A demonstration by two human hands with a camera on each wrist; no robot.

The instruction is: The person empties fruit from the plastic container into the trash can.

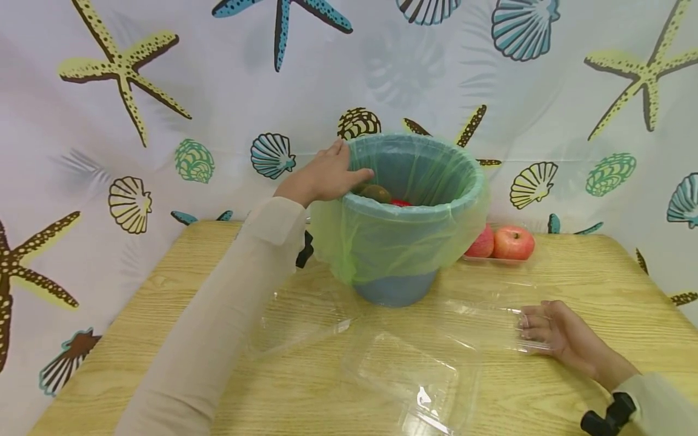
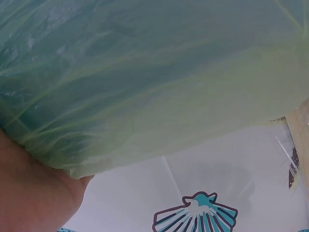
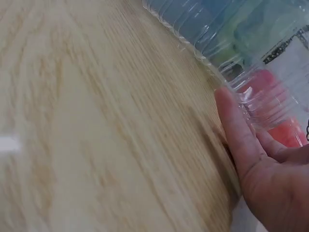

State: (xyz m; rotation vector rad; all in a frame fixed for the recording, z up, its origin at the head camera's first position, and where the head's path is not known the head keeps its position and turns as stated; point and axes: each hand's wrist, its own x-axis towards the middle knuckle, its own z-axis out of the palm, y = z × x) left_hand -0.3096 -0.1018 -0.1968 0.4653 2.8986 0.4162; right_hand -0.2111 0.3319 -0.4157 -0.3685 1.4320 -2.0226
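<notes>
Upright bin (image 1: 398, 284), mouth up

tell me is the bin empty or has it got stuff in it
Not empty. Inside the lined bin, a brownish fruit and something red show just below the rim, beside the left hand.
</notes>
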